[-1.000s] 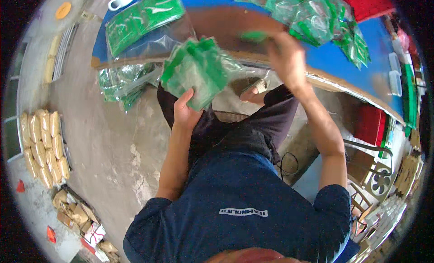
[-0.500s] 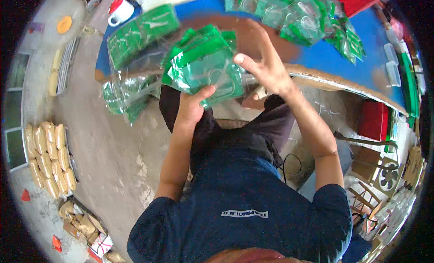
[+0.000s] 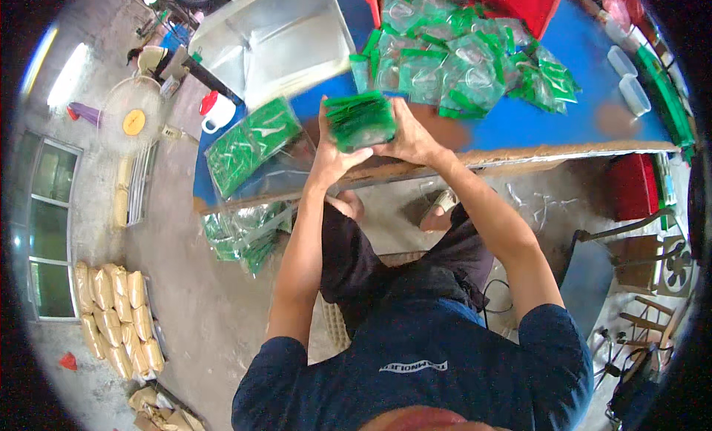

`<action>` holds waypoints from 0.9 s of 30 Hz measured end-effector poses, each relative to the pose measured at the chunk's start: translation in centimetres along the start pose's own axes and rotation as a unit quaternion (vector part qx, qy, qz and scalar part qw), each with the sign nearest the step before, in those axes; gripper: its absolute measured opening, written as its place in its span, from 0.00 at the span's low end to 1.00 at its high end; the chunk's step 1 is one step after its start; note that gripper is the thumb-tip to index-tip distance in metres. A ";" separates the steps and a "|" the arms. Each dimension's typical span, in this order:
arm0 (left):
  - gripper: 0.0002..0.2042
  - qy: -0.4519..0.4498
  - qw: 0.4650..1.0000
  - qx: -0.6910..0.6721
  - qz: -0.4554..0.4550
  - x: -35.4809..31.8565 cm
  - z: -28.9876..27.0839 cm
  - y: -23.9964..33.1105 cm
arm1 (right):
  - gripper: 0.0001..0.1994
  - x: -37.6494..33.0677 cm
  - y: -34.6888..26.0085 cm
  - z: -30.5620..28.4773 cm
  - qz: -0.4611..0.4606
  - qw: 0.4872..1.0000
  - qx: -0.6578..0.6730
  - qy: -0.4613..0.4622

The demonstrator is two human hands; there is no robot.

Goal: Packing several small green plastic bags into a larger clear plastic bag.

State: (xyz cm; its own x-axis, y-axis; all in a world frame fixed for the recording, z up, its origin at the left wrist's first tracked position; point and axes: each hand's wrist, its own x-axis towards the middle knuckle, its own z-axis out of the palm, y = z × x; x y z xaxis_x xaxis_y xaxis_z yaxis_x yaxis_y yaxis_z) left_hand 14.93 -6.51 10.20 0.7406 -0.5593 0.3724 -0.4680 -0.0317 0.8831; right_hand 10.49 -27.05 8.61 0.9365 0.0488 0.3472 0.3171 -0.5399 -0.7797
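Between my two hands is a thick stack of green and clear plastic packets (image 3: 361, 120), held upright over the table's front edge with its edges toward me. My left hand (image 3: 331, 158) grips the stack's left side, the thumb along its bottom. On the right side my right hand (image 3: 408, 134) is closed round it, thumb near the lower edge. Left of the stack lies a clear bag filled with green packets (image 3: 252, 147). Beyond it to the right spreads a loose heap of similar packets (image 3: 467, 64) on the blue table (image 3: 534, 123).
A red bin (image 3: 512, 8) and a metal tray (image 3: 285, 42) stand at the back. A white mug with a red top (image 3: 216, 112) is at the left. Another packet bag (image 3: 248, 234) hangs below the table's edge. Small clear containers (image 3: 634, 95) sit at the right.
My right hand, open and apart from the packets before, has closed on the stack's right side. The stack has been raised and turned edge-on. My view has shifted, showing more of the table's far side.
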 end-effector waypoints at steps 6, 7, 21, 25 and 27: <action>0.63 0.024 0.986 -0.160 -0.043 0.7 0.0 -1.5 | 0.51 0.8 -1.0 0.1 0.017 0.999 0.046 0.008; 0.62 0.065 0.983 -0.169 -0.037 0.6 0.1 -1.1 | 0.50 0.6 -1.0 0.0 -0.028 0.999 0.040 0.009; 0.43 0.081 0.928 -0.359 -0.060 1.6 -2.7 2.1 | 0.40 -0.3 -0.4 0.3 0.052 0.997 0.050 0.020; 0.36 0.062 0.987 -0.104 -0.103 6.7 -3.7 4.6 | 0.39 -0.7 -0.8 0.0 0.037 0.997 0.066 0.016; 0.29 0.006 0.991 0.018 -0.130 8.6 -3.2 4.8 | 0.39 -0.8 -0.5 0.1 0.020 0.998 0.053 0.037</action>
State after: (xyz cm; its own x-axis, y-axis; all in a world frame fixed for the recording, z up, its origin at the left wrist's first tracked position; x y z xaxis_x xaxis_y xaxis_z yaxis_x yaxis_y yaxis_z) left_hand 20.59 -8.87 18.60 0.8444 -0.5180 0.1363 -0.2768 -0.2040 0.9390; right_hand 9.63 -26.74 8.63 0.9363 -0.0344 0.3495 0.2981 -0.4481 -0.8428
